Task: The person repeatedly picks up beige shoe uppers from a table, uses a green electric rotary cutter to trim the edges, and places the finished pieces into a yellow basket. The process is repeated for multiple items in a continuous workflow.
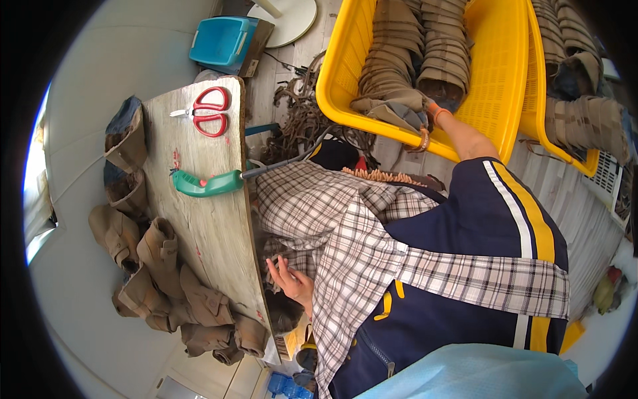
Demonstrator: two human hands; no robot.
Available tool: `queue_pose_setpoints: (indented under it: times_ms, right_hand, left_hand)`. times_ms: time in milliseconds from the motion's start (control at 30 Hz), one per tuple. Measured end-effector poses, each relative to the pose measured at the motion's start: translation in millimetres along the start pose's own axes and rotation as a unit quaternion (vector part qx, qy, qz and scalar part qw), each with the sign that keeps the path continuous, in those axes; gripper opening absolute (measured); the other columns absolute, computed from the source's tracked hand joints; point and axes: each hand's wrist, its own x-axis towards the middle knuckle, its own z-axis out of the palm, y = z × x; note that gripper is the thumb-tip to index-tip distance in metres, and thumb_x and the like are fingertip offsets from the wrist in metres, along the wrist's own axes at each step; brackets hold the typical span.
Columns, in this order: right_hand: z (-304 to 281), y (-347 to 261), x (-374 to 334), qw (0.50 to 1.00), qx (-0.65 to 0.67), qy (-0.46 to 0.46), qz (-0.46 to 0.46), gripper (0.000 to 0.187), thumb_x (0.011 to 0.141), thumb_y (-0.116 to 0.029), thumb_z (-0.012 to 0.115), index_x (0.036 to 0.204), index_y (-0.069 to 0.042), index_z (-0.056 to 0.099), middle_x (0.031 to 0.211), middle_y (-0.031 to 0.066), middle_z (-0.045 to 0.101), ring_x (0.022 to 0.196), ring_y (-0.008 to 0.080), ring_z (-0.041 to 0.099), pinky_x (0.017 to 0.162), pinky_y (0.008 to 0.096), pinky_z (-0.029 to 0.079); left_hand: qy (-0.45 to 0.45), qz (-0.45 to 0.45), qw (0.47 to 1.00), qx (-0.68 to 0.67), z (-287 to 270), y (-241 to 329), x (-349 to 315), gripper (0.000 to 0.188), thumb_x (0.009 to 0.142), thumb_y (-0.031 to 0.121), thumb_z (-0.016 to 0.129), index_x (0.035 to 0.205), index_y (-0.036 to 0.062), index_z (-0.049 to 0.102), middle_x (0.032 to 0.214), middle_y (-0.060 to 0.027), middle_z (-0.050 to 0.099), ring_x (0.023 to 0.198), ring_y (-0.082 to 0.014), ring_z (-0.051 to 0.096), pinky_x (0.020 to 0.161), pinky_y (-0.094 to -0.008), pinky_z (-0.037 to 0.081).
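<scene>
My right hand reaches into a yellow plastic basket, at the near end of nested brown suede-like boot uppers. The wrist has an orange band; its fingers are hidden among the pieces, so I cannot tell their grip. My left hand is by my lap below the table edge, over the checked apron, fingers spread and holding nothing visible. On the wooden table lie red-handled scissors and a green curved handle joined to a dark rod.
Loose brown uppers are heaped along the table's far side. Another yellow basket with stacked uppers stands beside the first. Cut brown strips litter the floor. A blue bin stands beyond the table.
</scene>
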Motion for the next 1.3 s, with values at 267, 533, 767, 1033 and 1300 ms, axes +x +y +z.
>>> queue_pose_setpoints:
  times_ms: [267,533,767,1033,1300]
  right_hand:
    - [6,-7,-4,1.000,-0.007,-0.018,0.002,0.036,0.094,-0.023,0.054,0.126,-0.006,0.054,0.114,0.0039,0.062,0.101,0.0149,0.058,0.089,0.0306,0.046]
    - [-18,-14,-21,0.999,0.036,-0.010,-0.024,0.034,0.093,-0.020,0.055,0.124,-0.005,0.055,0.113,0.0038,0.063,0.100,0.0141,0.058,0.088,0.0299,0.046]
    - [-45,-42,-69,0.991,0.102,-0.062,-0.065,0.032,0.092,-0.017,0.057,0.122,-0.005,0.057,0.111,0.0037,0.064,0.100,0.0134,0.058,0.087,0.0293,0.047]
    - [-41,-136,-134,0.970,0.059,-0.178,-0.156,0.030,0.091,-0.013,0.058,0.120,-0.005,0.059,0.110,0.0036,0.064,0.099,0.0126,0.058,0.086,0.0286,0.047]
    - [93,-330,-165,0.839,-0.242,-0.306,-0.379,0.024,0.090,-0.012,0.061,0.113,-0.004,0.062,0.102,0.0017,0.066,0.093,0.0103,0.059,0.083,0.0269,0.048]
  left_hand:
    - [-0.034,-0.025,0.999,0.000,-2,-3,-21,0.046,0.086,-0.014,0.040,0.128,-0.0019,0.052,0.141,-0.0232,0.039,0.110,-0.0296,0.059,0.081,-0.0319,0.057]
    - [0.021,0.007,1.000,-0.005,7,4,7,0.042,0.086,-0.015,0.042,0.124,-0.0026,0.056,0.137,-0.0218,0.045,0.101,-0.0269,0.063,0.077,-0.0312,0.056]
    - [0.037,-0.021,0.999,-0.028,3,6,10,0.041,0.087,-0.014,0.043,0.125,-0.0022,0.055,0.138,-0.0208,0.044,0.103,-0.0272,0.062,0.081,-0.0319,0.055]
    - [0.074,-0.004,0.990,-0.122,8,31,54,0.033,0.090,-0.011,0.046,0.120,-0.0031,0.057,0.136,-0.0195,0.047,0.102,-0.0261,0.063,0.082,-0.0305,0.055]
    - [0.183,-0.089,0.874,-0.441,-19,29,154,0.035,0.095,0.004,0.051,0.128,-0.0050,0.050,0.130,-0.0147,0.052,0.120,-0.0208,0.051,0.102,-0.0329,0.040]
